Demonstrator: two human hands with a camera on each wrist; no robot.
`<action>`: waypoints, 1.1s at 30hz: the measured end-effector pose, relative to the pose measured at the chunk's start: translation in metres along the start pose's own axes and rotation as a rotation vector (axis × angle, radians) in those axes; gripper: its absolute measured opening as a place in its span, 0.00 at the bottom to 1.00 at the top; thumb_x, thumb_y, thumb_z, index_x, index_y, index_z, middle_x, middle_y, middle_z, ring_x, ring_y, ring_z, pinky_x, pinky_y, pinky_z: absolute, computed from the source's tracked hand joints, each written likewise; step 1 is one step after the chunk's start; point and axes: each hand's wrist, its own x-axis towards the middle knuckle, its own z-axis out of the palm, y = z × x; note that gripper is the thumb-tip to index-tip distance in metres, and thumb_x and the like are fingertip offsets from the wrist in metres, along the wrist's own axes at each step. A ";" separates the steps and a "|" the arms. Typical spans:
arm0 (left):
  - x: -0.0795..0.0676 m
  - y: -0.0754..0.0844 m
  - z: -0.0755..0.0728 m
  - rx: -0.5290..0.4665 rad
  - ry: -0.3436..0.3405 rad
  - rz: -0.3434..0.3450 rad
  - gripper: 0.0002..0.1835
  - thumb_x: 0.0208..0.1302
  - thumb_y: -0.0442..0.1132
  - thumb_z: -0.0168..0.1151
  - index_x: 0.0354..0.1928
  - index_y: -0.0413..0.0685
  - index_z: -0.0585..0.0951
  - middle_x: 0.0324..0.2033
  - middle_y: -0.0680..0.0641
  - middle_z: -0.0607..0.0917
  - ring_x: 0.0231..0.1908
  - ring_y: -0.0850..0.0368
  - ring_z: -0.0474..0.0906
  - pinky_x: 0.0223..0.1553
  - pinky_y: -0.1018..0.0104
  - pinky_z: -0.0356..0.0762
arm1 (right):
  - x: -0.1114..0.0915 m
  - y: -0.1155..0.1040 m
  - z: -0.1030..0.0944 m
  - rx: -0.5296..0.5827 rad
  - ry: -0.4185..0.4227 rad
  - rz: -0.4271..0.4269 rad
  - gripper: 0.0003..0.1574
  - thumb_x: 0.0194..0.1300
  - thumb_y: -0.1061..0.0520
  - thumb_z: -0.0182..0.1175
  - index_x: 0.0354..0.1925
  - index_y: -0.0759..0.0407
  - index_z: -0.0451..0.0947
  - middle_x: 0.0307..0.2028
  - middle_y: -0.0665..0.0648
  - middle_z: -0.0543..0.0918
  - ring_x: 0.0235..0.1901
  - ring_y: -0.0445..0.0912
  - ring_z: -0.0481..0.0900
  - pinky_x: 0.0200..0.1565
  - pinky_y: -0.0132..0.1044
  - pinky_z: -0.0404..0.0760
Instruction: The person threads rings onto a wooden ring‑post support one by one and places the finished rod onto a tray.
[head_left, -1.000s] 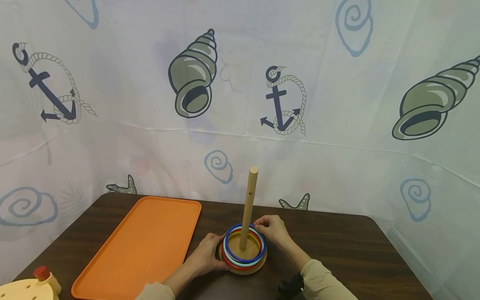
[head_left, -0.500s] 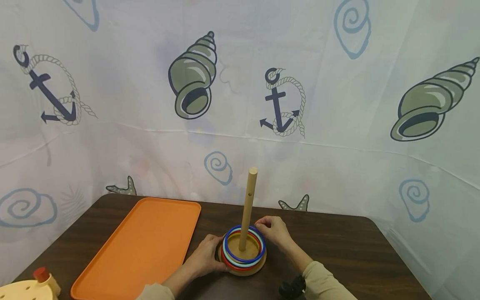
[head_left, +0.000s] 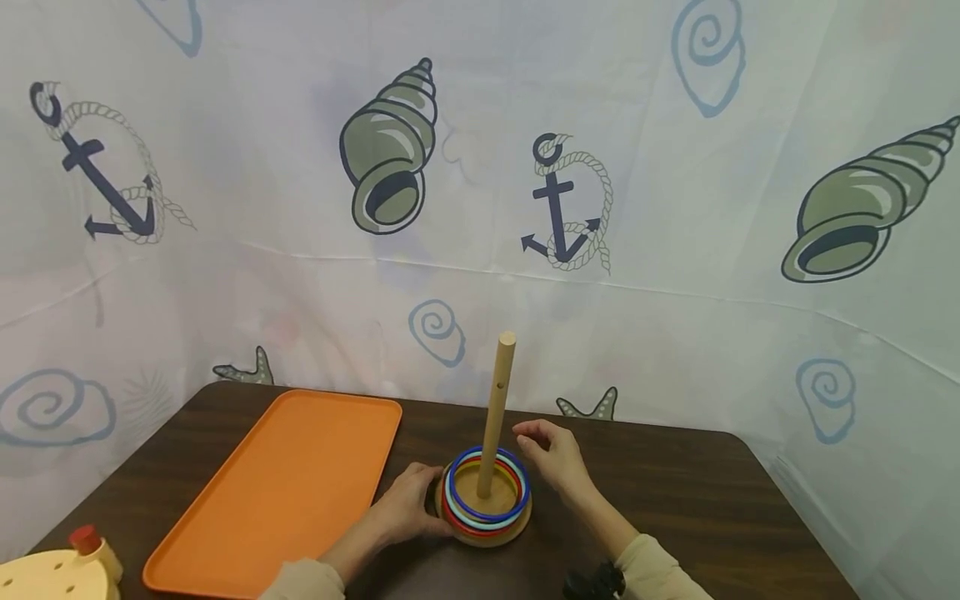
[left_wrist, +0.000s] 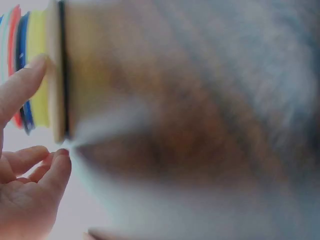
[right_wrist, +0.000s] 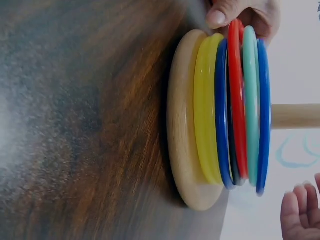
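Observation:
A wooden ring stacker stands on the table, its tall peg (head_left: 498,408) upright. In the right wrist view several rings lie stacked on the round wooden base (right_wrist: 181,120): yellow rings (right_wrist: 204,110) lowest, a blue ring, a dark one, a red ring (right_wrist: 236,100), a mint ring (right_wrist: 251,115) and a top blue ring (right_wrist: 264,120). My left hand (head_left: 408,504) grips the stacker's left side, thumb (left_wrist: 35,70) at the base's edge beside the yellow rings. My right hand (head_left: 555,457) hovers just beyond the rings at the right, fingers loosely bent, holding nothing.
An orange tray (head_left: 292,492) lies left of the stacker. At the lower left corner is a pale yellow toy board (head_left: 52,577) with a red knob (head_left: 86,539). A sea-patterned curtain (head_left: 480,208) hangs behind the dark table (head_left: 675,492).
My right hand has moved up and away from the top blue ring's far edge, where its fingertips were. My left hand stays at the stacker's left side.

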 end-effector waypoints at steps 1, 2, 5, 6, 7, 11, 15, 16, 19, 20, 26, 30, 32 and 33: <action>0.000 0.001 -0.003 0.004 0.002 0.004 0.45 0.36 0.42 0.80 0.56 0.26 0.71 0.49 0.35 0.73 0.49 0.39 0.72 0.51 0.43 0.70 | -0.001 -0.002 -0.001 0.013 -0.011 -0.016 0.09 0.61 0.65 0.60 0.41 0.68 0.80 0.36 0.61 0.83 0.35 0.43 0.78 0.37 0.28 0.76; 0.000 0.002 -0.006 0.012 0.008 0.006 0.45 0.36 0.42 0.80 0.56 0.25 0.71 0.49 0.34 0.74 0.49 0.40 0.72 0.50 0.44 0.71 | -0.003 -0.003 -0.002 0.028 -0.026 -0.031 0.11 0.61 0.65 0.61 0.42 0.69 0.80 0.38 0.63 0.83 0.36 0.44 0.78 0.39 0.28 0.76; 0.001 0.004 -0.017 -0.002 0.021 -0.006 0.43 0.38 0.39 0.79 0.56 0.24 0.71 0.50 0.33 0.74 0.48 0.39 0.74 0.48 0.47 0.74 | -0.005 -0.007 -0.004 0.057 -0.078 -0.073 0.15 0.60 0.64 0.63 0.45 0.69 0.78 0.41 0.65 0.82 0.41 0.50 0.79 0.44 0.31 0.77; 0.001 0.005 -0.020 -0.015 0.028 -0.017 0.42 0.39 0.37 0.79 0.56 0.24 0.71 0.50 0.33 0.74 0.48 0.38 0.74 0.48 0.47 0.74 | -0.005 -0.007 -0.004 0.064 -0.093 -0.088 0.16 0.59 0.64 0.63 0.46 0.69 0.78 0.41 0.65 0.82 0.43 0.51 0.79 0.45 0.32 0.77; 0.001 0.005 -0.023 -0.021 0.038 -0.029 0.41 0.40 0.37 0.78 0.56 0.25 0.71 0.49 0.33 0.74 0.48 0.38 0.74 0.47 0.48 0.75 | -0.006 -0.008 -0.004 0.073 -0.107 -0.103 0.17 0.59 0.64 0.63 0.47 0.70 0.77 0.42 0.66 0.82 0.44 0.53 0.79 0.46 0.32 0.77; 0.003 0.003 -0.034 -0.060 0.099 -0.078 0.37 0.45 0.34 0.75 0.58 0.26 0.70 0.51 0.31 0.74 0.50 0.35 0.74 0.48 0.48 0.76 | -0.004 -0.013 -0.003 0.102 -0.144 -0.150 0.20 0.59 0.63 0.64 0.49 0.70 0.77 0.44 0.67 0.82 0.46 0.57 0.79 0.46 0.33 0.77; 0.005 -0.002 -0.046 -0.091 0.168 -0.105 0.36 0.51 0.34 0.71 0.60 0.26 0.68 0.56 0.29 0.73 0.53 0.34 0.73 0.50 0.47 0.75 | -0.003 -0.018 0.002 0.124 -0.168 -0.172 0.21 0.58 0.62 0.65 0.49 0.69 0.76 0.44 0.66 0.82 0.45 0.56 0.80 0.46 0.32 0.78; 0.006 -0.004 -0.050 -0.090 0.183 -0.107 0.36 0.52 0.35 0.70 0.61 0.26 0.67 0.56 0.29 0.73 0.53 0.33 0.73 0.50 0.47 0.75 | -0.002 -0.019 0.003 0.129 -0.168 -0.173 0.21 0.58 0.62 0.65 0.49 0.68 0.77 0.44 0.66 0.82 0.45 0.55 0.80 0.46 0.32 0.78; 0.008 -0.011 -0.061 -0.091 0.210 -0.132 0.36 0.55 0.36 0.68 0.63 0.27 0.65 0.58 0.28 0.71 0.55 0.33 0.71 0.51 0.47 0.74 | -0.003 -0.023 0.007 0.134 -0.151 -0.176 0.20 0.57 0.63 0.66 0.48 0.68 0.77 0.42 0.66 0.83 0.43 0.52 0.81 0.45 0.32 0.78; 0.008 -0.014 -0.065 -0.084 0.219 -0.144 0.36 0.56 0.36 0.67 0.64 0.28 0.65 0.59 0.28 0.70 0.55 0.32 0.70 0.51 0.47 0.74 | -0.003 -0.024 0.009 0.133 -0.141 -0.173 0.19 0.57 0.63 0.66 0.47 0.68 0.78 0.41 0.66 0.83 0.42 0.50 0.81 0.45 0.32 0.78; 0.005 -0.033 -0.088 -0.061 0.266 -0.226 0.35 0.61 0.39 0.64 0.64 0.28 0.63 0.60 0.26 0.67 0.58 0.30 0.66 0.53 0.45 0.72 | -0.005 -0.028 0.016 0.131 -0.095 -0.132 0.14 0.56 0.65 0.66 0.43 0.66 0.80 0.37 0.64 0.84 0.38 0.46 0.82 0.42 0.30 0.78; -0.001 -0.047 -0.104 -0.046 0.311 -0.287 0.35 0.62 0.39 0.62 0.65 0.26 0.61 0.61 0.25 0.65 0.59 0.30 0.64 0.54 0.43 0.70 | -0.006 -0.029 0.019 0.147 -0.078 -0.124 0.12 0.56 0.66 0.65 0.42 0.66 0.81 0.37 0.64 0.85 0.37 0.47 0.83 0.42 0.30 0.79; -0.004 -0.055 -0.112 -0.032 0.337 -0.304 0.35 0.62 0.39 0.62 0.65 0.25 0.61 0.61 0.25 0.64 0.59 0.29 0.63 0.54 0.42 0.69 | -0.006 -0.030 0.020 0.151 -0.073 -0.124 0.12 0.57 0.66 0.65 0.42 0.67 0.81 0.37 0.64 0.85 0.37 0.48 0.83 0.42 0.29 0.79; -0.006 -0.059 -0.115 -0.020 0.352 -0.313 0.35 0.62 0.38 0.61 0.65 0.25 0.61 0.61 0.25 0.64 0.59 0.29 0.63 0.54 0.42 0.69 | -0.007 -0.030 0.020 0.151 -0.070 -0.125 0.12 0.57 0.66 0.65 0.41 0.67 0.81 0.37 0.64 0.85 0.37 0.48 0.83 0.42 0.29 0.78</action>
